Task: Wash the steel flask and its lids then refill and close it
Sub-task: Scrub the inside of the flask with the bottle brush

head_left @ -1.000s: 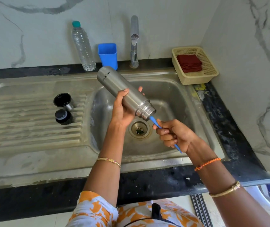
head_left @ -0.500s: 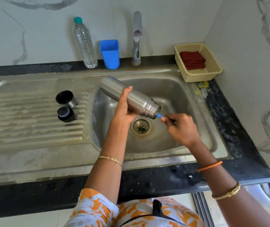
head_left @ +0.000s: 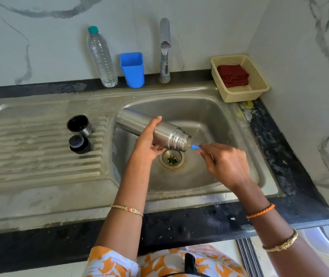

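Note:
My left hand (head_left: pixel 146 143) grips the steel flask (head_left: pixel 137 121) around its middle, holding it nearly level above the sink basin (head_left: pixel 209 114), mouth pointing right. My right hand (head_left: pixel 224 162) pinches the blue handle of a bottle brush (head_left: pixel 195 146); its head is pushed inside the flask's mouth and hidden. Two lids stand on the ribbed drainboard (head_left: pixel 30 156) to the left: a steel cup lid (head_left: pixel 79 125) with a black inside, and a black inner stopper (head_left: pixel 79 144) just in front of it.
A tap (head_left: pixel 165 50) rises behind the basin, with a blue plastic cup (head_left: pixel 132 69) and a clear water bottle (head_left: pixel 101 56) to its left. A cream basket (head_left: pixel 257 76) holding a red cloth sits at the back right corner. The drain (head_left: pixel 172 159) lies under the flask's mouth.
The flask has been lowered from a steep tilt to almost level. The brush has gone deeper into it, and my right hand has moved up close to the mouth.

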Tool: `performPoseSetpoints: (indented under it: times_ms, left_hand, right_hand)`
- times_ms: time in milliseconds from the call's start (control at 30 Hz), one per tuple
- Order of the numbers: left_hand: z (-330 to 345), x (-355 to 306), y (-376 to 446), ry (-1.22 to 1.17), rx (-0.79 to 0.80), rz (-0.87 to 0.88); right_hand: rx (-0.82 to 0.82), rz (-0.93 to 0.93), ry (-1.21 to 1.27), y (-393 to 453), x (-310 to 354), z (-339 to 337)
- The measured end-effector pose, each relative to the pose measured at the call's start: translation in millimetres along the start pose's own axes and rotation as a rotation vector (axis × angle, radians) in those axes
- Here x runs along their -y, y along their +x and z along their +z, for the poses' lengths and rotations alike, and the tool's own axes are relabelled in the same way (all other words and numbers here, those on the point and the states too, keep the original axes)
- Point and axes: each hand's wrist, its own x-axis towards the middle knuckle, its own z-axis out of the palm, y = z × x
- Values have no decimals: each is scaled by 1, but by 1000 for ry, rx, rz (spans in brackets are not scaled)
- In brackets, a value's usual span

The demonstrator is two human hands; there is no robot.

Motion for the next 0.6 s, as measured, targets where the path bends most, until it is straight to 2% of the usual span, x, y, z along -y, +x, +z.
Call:
performPoseSetpoints:
  times_ms: [100,167,233,300,367,433,500,600]
  left_hand:
    - [-1,1,3,118,-24,68]
    - [4,3,1,251,-105,225]
    - [4,4,-4,587,-268,554]
    - [-2,-5,-11,1091,-345,950]
    - [-12,-24,-13,1559,-160,1241]
    - [-19,-39,-8,1888,89,1302]
    - [-19,-48,1,2009,199,1319]
    - [-12,-43,20,1941,220,1373]
  right_hand:
    - [-64,-11,31,0,-2,-1]
    - [-125,17,84,2,-3,-3]
    - [-144,70,150,2,-3,-5]
    - [-124,142,243,2,-5,-7]
    - [-79,214,314,4,-10,-12]
    - [-32,256,350,9,-16,-21]
    - [50,312,362,19,-20,-30]
    - [223,277,212,36,-17,-37]
